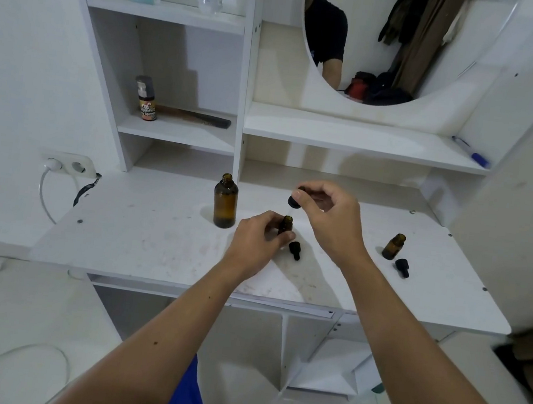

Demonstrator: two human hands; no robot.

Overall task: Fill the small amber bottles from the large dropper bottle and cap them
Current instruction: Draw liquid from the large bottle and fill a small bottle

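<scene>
The large amber bottle (225,202) stands open on the white tabletop (153,241), left of my hands. My left hand (259,239) grips a small amber bottle (285,225) upright on the table. Just above its mouth, my right hand (327,217) pinches the black dropper top (293,201), its glass tube pointing down at the bottle. A small black cap (294,250) lies beside that bottle. To the right stands a second small amber bottle (394,246), uncapped, with its black cap (402,267) lying in front of it.
Shelves rise at the back with a spray bottle (146,98), a comb (198,117) and a blue pen (471,152). A round mirror (395,43) hangs above. A wall socket (68,164) with a cable sits at the left table edge.
</scene>
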